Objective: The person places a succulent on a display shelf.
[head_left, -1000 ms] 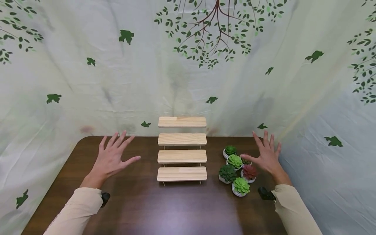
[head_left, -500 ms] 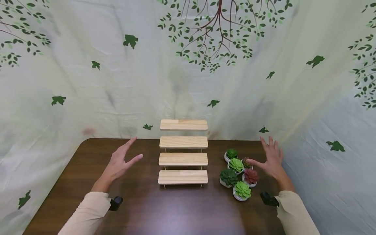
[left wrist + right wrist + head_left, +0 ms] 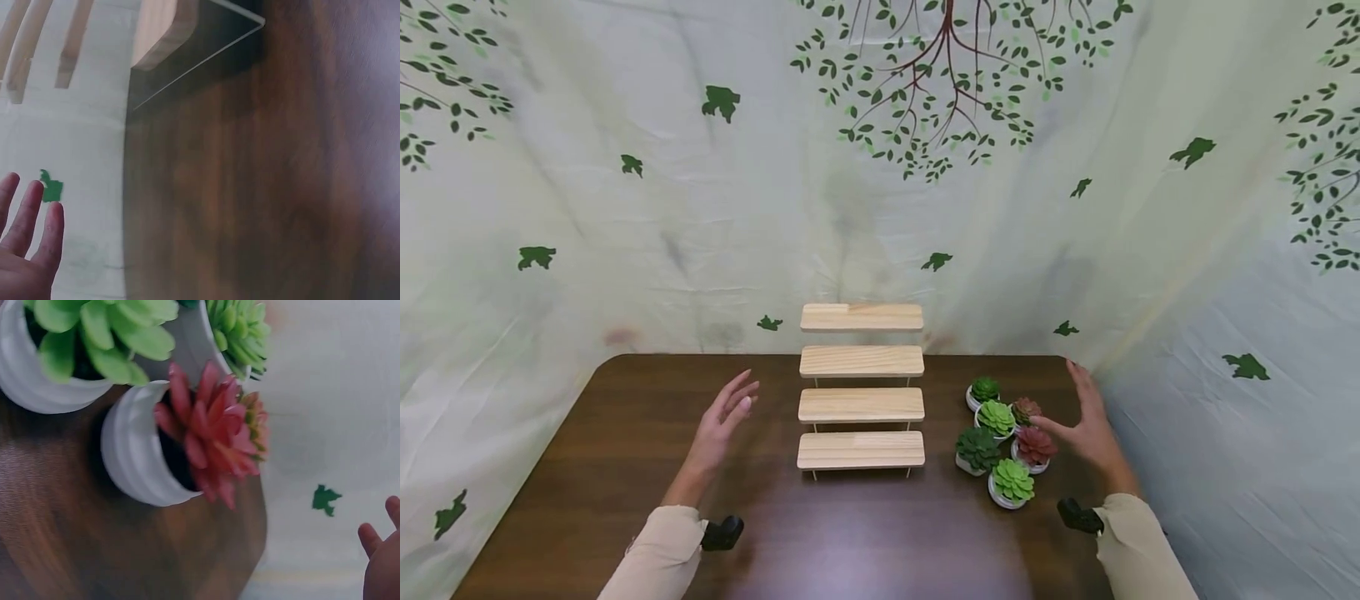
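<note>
My left hand (image 3: pixel 718 429) is held over the table left of a tiered wooden stand (image 3: pixel 861 451), its fingers loosely extended and holding nothing. In the left wrist view three fingers (image 3: pixel 51 237) show at the lower left. On the right, my right hand (image 3: pixel 1092 433) is spread beside a cluster of small potted succulents, thumb toward the red succulent (image 3: pixel 1033 446). Its white ribbed pot (image 3: pixel 134 447) shows large in the right wrist view. Around it stand a light green succulent (image 3: pixel 1012 481), a dark green succulent (image 3: pixel 977 448) and several others, all in white pots.
The dark brown wooden table (image 3: pixel 865 542) has rounded far corners. Behind it hangs a pale curtain (image 3: pixel 625 208) printed with leaves and branches. The stand has several light wood tiers rising toward the curtain. A black wrist camera (image 3: pixel 722 533) sits at the left cuff.
My left hand has turned edge-on and come in slightly rightward toward the stand. My right hand has lowered a little beside the succulents, its fingers less fanned. The stand and pots stay put.
</note>
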A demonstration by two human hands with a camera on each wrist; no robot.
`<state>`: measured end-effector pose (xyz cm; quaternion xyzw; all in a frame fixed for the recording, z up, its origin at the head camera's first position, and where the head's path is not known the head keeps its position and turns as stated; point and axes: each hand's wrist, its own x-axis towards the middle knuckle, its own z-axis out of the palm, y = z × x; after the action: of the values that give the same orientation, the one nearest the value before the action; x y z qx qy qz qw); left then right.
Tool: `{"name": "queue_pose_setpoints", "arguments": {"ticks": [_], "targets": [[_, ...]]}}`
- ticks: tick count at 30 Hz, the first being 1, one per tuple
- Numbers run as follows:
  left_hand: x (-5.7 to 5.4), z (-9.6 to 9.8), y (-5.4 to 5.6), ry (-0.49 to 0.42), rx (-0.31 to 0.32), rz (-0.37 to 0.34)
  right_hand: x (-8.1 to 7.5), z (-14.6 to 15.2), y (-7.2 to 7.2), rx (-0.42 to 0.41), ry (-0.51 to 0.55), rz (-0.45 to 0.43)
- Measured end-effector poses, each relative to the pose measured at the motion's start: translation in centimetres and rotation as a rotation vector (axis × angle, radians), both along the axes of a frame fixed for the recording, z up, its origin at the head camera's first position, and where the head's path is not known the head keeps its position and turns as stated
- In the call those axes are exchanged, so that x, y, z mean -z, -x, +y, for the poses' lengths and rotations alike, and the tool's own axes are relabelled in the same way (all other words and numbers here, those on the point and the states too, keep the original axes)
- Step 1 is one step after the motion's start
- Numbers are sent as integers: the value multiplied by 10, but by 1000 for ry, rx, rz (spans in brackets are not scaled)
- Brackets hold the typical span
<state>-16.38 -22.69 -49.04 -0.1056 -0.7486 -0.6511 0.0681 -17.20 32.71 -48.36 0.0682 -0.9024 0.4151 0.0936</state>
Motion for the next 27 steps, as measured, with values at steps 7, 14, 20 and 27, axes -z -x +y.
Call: {"name": "queue_pose_setpoints", "arguments": {"ticks": [7,14,20,27], "targets": [[28,5,-9,-244,51,-35,25,1,-6,53,165,-90],[46,12,-13,-412,120,-93,45,3,-18,91,256,-116],[60,19,-19,-491,170,-166,63,2,-26,66,479,-118],[69,24,-24,-490,135,-252,86,3,-36,22,654,-137]]}}
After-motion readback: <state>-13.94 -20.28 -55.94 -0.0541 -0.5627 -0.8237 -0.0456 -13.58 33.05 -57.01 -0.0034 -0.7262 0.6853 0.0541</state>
